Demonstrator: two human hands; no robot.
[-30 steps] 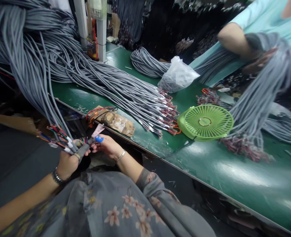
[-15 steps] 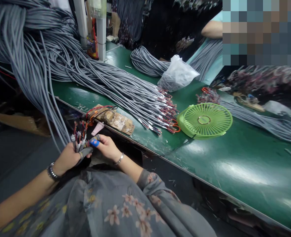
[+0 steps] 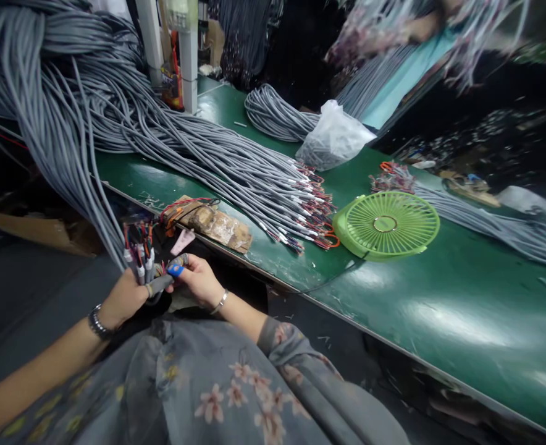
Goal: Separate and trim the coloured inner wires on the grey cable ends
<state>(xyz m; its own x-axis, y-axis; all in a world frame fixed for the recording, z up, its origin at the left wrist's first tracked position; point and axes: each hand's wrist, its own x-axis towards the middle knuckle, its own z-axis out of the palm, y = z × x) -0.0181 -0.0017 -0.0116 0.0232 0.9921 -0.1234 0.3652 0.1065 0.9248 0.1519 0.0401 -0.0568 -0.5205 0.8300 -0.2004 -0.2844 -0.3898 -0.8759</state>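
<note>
My left hand is closed around a bunch of grey cables, whose stripped ends with coloured wires point up. A grey covering wraps its thumb. Just to the right, my right hand pinches the thin coloured wires of one cable end, its fingertips meeting the left thumb. Blue tape and a grey wrap cover fingers of the right hand. From the held bunch, the cables run up and left to the large grey heap. Where exactly the right fingertips grip the wires is partly hidden.
On the green table lie a thick row of grey cables, a green fan, a clear plastic bag and a taped wooden block at the near edge. Across the table, another person's arm holds cable bundles.
The cable ends in my left hand have tilted slightly left and spread apart. My right hand stays at the wires. Across the table, the other person has swung a cable bundle up into view.
</note>
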